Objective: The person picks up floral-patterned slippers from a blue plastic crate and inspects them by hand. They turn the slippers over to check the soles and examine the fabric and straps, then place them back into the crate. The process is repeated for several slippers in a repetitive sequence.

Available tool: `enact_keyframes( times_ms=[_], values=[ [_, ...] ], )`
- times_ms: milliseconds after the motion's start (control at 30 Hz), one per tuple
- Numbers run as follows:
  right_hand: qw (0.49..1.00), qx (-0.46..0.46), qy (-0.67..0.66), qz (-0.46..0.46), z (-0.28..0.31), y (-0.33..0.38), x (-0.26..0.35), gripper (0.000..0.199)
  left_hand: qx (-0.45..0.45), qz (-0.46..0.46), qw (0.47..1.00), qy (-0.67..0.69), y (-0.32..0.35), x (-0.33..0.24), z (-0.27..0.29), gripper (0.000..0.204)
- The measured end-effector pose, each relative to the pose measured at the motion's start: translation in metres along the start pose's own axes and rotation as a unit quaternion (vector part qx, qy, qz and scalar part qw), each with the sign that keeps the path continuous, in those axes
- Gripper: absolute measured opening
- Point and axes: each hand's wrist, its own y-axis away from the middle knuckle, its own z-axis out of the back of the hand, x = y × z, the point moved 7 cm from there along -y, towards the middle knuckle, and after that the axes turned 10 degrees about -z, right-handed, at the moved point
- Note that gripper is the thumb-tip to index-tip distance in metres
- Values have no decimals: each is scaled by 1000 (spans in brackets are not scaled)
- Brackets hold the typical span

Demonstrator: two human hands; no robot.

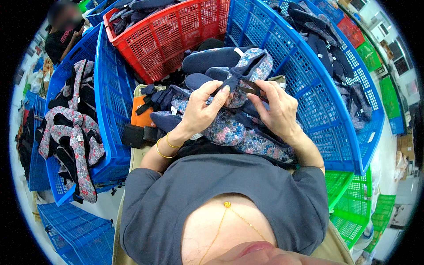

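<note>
A floral slipper point(261, 62) with a navy lining sits in front of me, above a pile of similar slippers point(225, 126) by my lap. My left hand point(198, 108) is closed, pinching the slipper's navy edge between thumb and fingers. In my right hand point(279, 108) is a dark, thin, pointed tool point(250, 88), which looks like thread snips; its tip lies beside the pinched edge. My fingers hide part of the tool. Just beyond, a navy-soled slipper point(212, 60) lies on its side.
A red crate point(163, 42) stands ahead, with tall blue crates at the left point(110, 101) and right point(304, 88). Grey floral slippers point(70, 132) fill a left crate. An orange item point(142, 112) and a black box point(133, 135) lie left of my lap. Another person point(59, 37) is far left.
</note>
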Motion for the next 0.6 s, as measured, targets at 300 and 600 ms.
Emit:
enact_keyframes(
  times_ms=[300, 600],
  values=[
    [996, -37, 82, 27, 1, -12, 31, 31, 17, -72, 993, -88, 0, -17, -4, 15],
    [998, -5, 55, 2, -6, -14, 28, 28, 31, -102, 988, -110, 0, -20, -8, 14]
  ],
)
